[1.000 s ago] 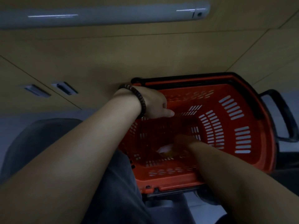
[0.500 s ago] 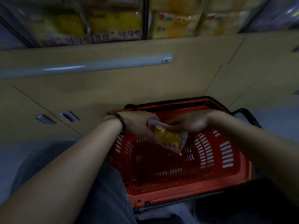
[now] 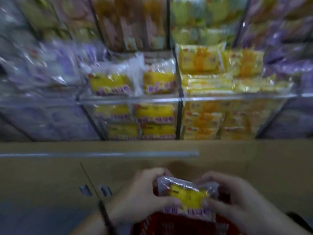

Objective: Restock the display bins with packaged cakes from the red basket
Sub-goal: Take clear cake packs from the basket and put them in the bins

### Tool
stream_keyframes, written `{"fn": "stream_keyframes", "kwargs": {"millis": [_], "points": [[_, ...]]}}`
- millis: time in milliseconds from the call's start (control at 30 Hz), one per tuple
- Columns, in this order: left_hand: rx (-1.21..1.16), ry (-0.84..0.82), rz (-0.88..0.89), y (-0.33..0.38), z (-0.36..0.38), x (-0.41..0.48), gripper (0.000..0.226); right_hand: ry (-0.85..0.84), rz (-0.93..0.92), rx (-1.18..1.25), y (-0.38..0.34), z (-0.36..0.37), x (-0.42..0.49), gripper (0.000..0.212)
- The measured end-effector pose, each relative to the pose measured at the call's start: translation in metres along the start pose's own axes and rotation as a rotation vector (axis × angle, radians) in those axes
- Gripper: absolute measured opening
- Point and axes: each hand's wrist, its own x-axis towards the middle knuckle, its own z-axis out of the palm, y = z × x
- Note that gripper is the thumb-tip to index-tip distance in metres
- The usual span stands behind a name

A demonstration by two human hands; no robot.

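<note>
the packaged cake (image 3: 188, 195) is a soft, pillow-shaped pack in glossy, crinkled clear film, yellow at its middle with a band of purple print along the lower edge. it lies between the fingers of both hands: the left hand (image 3: 144, 195) curls round its left end, thumb across the front, and the right hand (image 3: 237, 200) grips the right end the same way, so both sets of fingers hold the film. a dark beaded bracelet (image 3: 105, 216) rings the left wrist.

just below the fingers shows the red basket (image 3: 169, 224), hard plastic with slotted walls, only its top part in view. behind the fingers stands a flat, tan cabinet front (image 3: 50, 175) with two small metal pulls (image 3: 94, 190) to their left and a long pale rail (image 3: 101, 154) above them.

well above the fingers are the display bins (image 3: 152, 100), clear rigid boxes with dark frames. the middle bin (image 3: 118, 101) holds packs of the same yellow and purple kind; the bin to its right (image 3: 237, 97) holds yellow and orange packs.

against half a second ago the view has tilted up: the bins fill the upper half where only their lower edge showed, and the basket has sunk to the bottom edge. the pack, then tilted over the basket's open middle, is now more level and both hands grip it as before.
</note>
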Motion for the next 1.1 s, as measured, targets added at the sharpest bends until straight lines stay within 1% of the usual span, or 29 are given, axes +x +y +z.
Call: {"fn": "stream_keyframes", "kwargs": {"millis": [33,133,200,333,400,467,567,700,767,867,967,1033,1100], "points": [[0.016,0.016,0.031,0.013,-0.018,-0.005,0.046,0.038,-0.043,-0.007,-0.013,-0.005,0.002,0.040],[0.067,0.075,0.105,0.056,-0.071,-0.021,0.049,0.225,-0.195,0.034,-0.060,-0.023,0.010,0.046],[0.146,0.151,0.186,0.081,-0.102,-0.029,0.047,0.311,-0.318,0.038,-0.092,-0.033,0.018,0.043],[0.283,0.306,0.253,0.128,-0.157,-0.034,0.041,0.469,-0.480,-0.067,-0.151,-0.062,0.048,0.036],[0.347,0.408,0.294,0.144,-0.182,-0.027,0.041,0.521,-0.507,-0.131,-0.177,-0.077,0.068,0.033],[0.363,0.465,0.299,0.153,-0.202,-0.012,0.043,0.541,-0.467,-0.212,-0.199,-0.089,0.088,0.031],[0.417,0.487,0.249,0.151,-0.219,0.016,0.048,0.515,-0.327,-0.325,-0.218,-0.099,0.115,0.028],[0.450,0.392,0.215,0.136,-0.210,0.035,0.046,0.442,-0.185,-0.447,-0.215,-0.097,0.129,0.027],[0.500,0.396,0.228,0.130,-0.202,0.040,0.042,0.388,-0.120,-0.543,-0.213,-0.097,0.127,0.031],[0.570,0.448,0.281,0.127,-0.194,0.048,0.034,0.374,-0.058,-0.648,-0.212,-0.101,0.124,0.036],[0.593,0.467,0.261,0.128,-0.180,0.051,0.029,0.293,0.000,-0.669,-0.217,-0.104,0.122,0.045],[0.605,0.465,0.253,0.128,-0.175,0.049,0.034,0.219,0.024,-0.689,-0.227,-0.108,0.120,0.048],[0.591,0.406,0.275,0.128,-0.184,0.043,0.050,0.217,-0.009,-0.696,-0.241,-0.114,0.124,0.042]]}}
